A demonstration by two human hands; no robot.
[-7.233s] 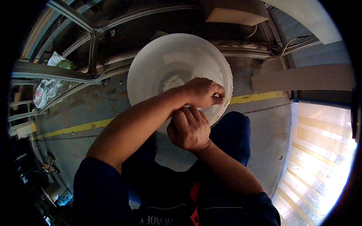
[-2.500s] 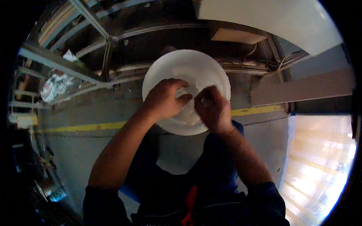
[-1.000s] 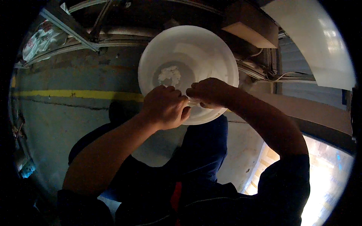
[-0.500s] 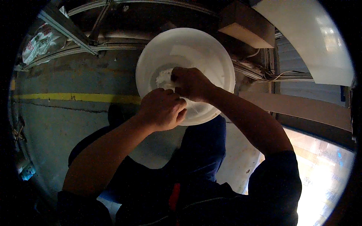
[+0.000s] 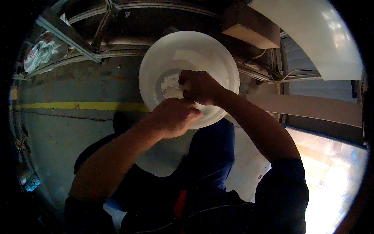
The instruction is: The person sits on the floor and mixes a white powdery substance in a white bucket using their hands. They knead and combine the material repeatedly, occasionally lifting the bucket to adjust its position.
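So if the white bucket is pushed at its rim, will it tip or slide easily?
Probably it slides rather than tips: the bucket looks wide and stands on flat floor. It seems light, holding only a small white heap at the bottom. The thin-looking plastic wall may flex a little.

Dim scene, fisheye bending straight edges toward a black rim. Daylight is glaring, overexposed, at the lower-right translucent striped curtain. The round white plastic bucket is catching light; the grey concrete floor is lying shadowed, slightly soft.

White printed bag, far left
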